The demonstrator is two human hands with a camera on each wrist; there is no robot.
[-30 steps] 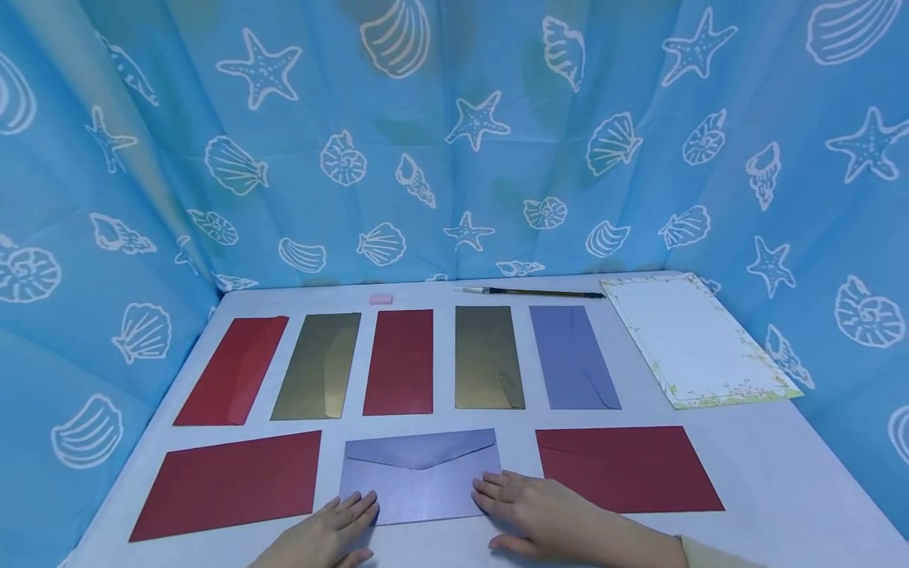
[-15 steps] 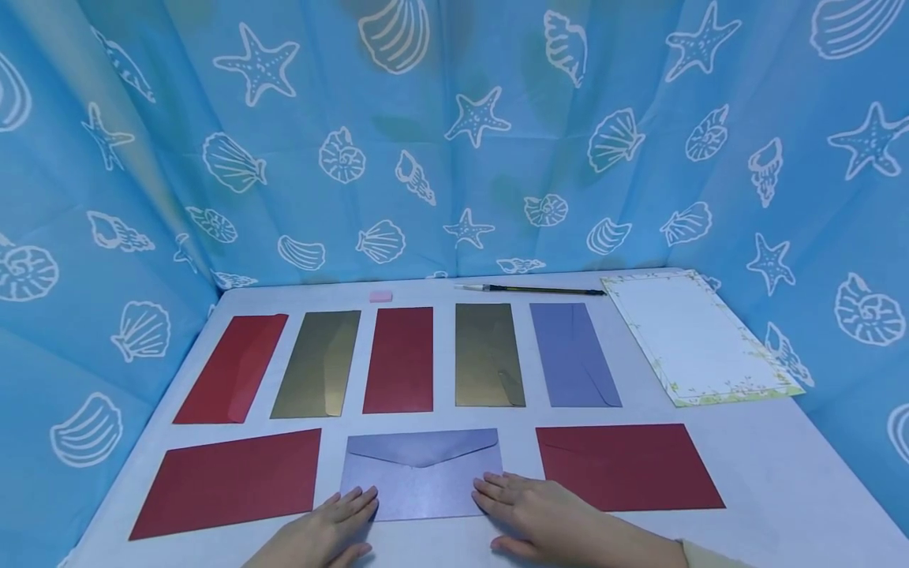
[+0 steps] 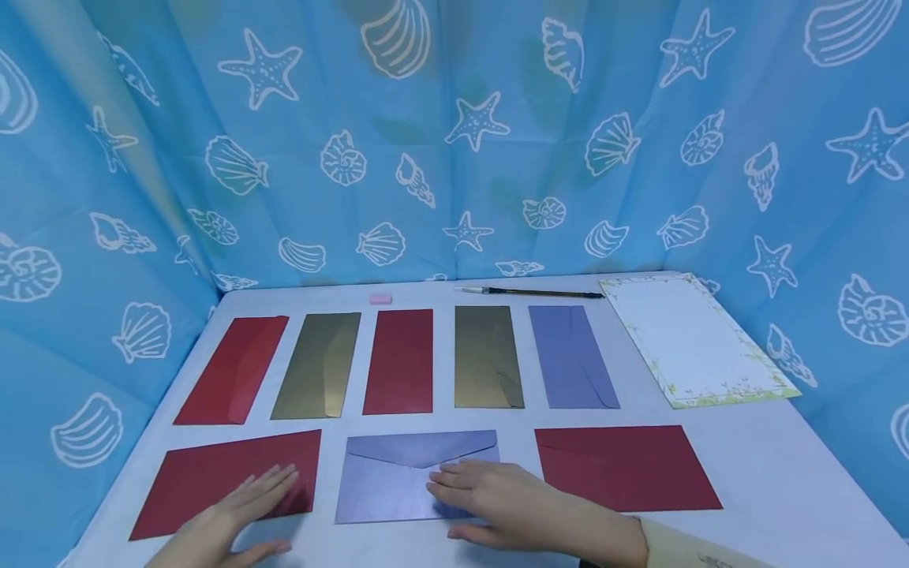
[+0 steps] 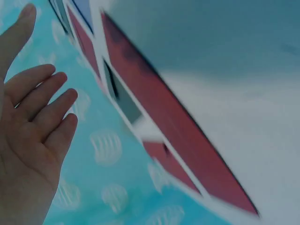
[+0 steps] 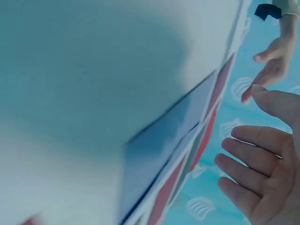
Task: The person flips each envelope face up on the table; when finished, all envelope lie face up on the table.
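Note:
A purple envelope (image 3: 379, 485) with a pointed flap lies at the front middle of the table. Over its right part is my right hand (image 3: 493, 501), fingers straight and nothing held; it covers that side of the envelope. My left hand (image 3: 230, 517) is over the right part of a red envelope (image 3: 192, 489) at the front left, casting a shadow on it, thumb spread away from the fingers. In the left wrist view the left hand (image 4: 35, 126) shows an empty palm. The right wrist view shows the right hand (image 5: 260, 164) with relaxed fingers and an empty palm.
Another red envelope (image 3: 632, 469) lies at the front right. Behind stands a row of red, gold (image 3: 486, 355) and purple envelopes. Further back are a pink eraser (image 3: 380, 299), a brush (image 3: 540, 293) and a bordered sheet (image 3: 699, 339). Blue curtain (image 3: 426, 158) surrounds the table (image 3: 767, 473).
My left hand has left the purple envelope's left edge and moved left over the red envelope. My right hand has shifted left across the purple envelope, which is nearly in the same place.

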